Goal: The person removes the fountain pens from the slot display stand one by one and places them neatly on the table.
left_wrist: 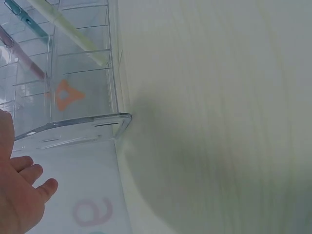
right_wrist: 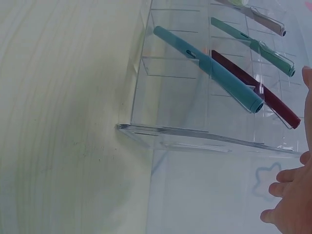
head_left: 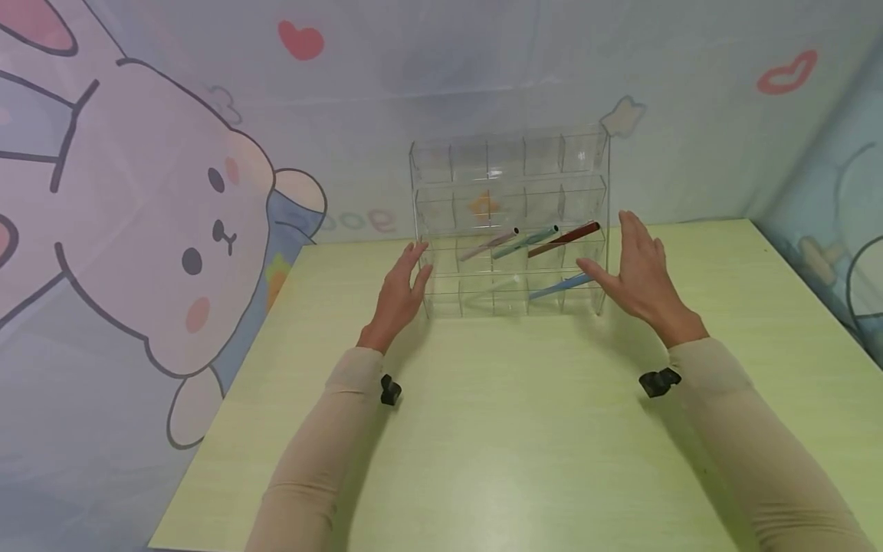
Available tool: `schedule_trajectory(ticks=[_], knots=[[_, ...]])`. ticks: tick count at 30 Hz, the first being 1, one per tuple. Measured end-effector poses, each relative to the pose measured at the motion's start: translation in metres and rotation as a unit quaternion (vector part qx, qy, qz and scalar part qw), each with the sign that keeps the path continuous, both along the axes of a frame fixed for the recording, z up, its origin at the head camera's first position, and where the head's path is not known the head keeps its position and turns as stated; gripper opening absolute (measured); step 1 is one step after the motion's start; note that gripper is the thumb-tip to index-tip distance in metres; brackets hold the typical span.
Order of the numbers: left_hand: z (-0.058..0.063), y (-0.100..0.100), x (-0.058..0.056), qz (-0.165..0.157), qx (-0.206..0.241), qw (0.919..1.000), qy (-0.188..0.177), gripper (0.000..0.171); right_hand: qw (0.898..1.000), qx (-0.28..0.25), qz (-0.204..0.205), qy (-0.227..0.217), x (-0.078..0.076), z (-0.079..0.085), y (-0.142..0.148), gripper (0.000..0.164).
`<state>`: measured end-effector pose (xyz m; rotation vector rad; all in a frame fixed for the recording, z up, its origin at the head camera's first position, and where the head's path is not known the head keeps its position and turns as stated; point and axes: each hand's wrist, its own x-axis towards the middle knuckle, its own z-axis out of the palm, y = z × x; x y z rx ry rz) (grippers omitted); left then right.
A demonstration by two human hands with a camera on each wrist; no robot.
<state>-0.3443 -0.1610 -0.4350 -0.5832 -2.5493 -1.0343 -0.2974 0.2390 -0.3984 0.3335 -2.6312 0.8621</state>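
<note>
Head view puts the clear rack (head_left: 510, 182) between the two hands, on the far part of the table (head_left: 510, 414), its rows running left to right. It lies to the right of the left hand (head_left: 398, 291) and to the left of the right hand (head_left: 645, 280); neither is plainly nearer. Both have their fingers mostly straight and the thumb spread wide from them, and no pen is in either grasp. The left fingertips are at the rack's left side; the right fingers point away beyond its right side, with that thumb across its front. Whether skin meets plastic, I cannot tell. Of the pens, the blue pen (head_left: 559, 287), in the lowest row, is nearest the right thumb; it slants with its far end to the right, and the right wrist view shows a gap between them.
</note>
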Motion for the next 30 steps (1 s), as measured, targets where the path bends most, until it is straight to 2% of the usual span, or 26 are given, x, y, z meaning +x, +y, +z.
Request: schedule_trajectory(ticks=[7,17,24,30], knots=[[0.002,0.007,-0.002,0.004,0.031,0.9995,-0.003,0.047,1.0,-0.009,0.003,0.003,-0.002,0.004,-0.003,0.102],[-0.001,0.015,0.0,0.003,0.128,0.9914,-0.026,0.042,1.0,-0.027,0.009,-0.008,-0.003,0.001,-0.011,0.101],[0.001,0.018,-0.003,0.014,0.175,0.9844,-0.003,0.032,0.999,-0.043,0.008,0.021,-0.008,-0.001,-0.015,0.098],[0.0,0.017,-0.006,0.029,0.191,0.9811,0.007,0.029,0.996,-0.063,0.002,0.068,-0.011,-0.001,-0.018,0.091]])
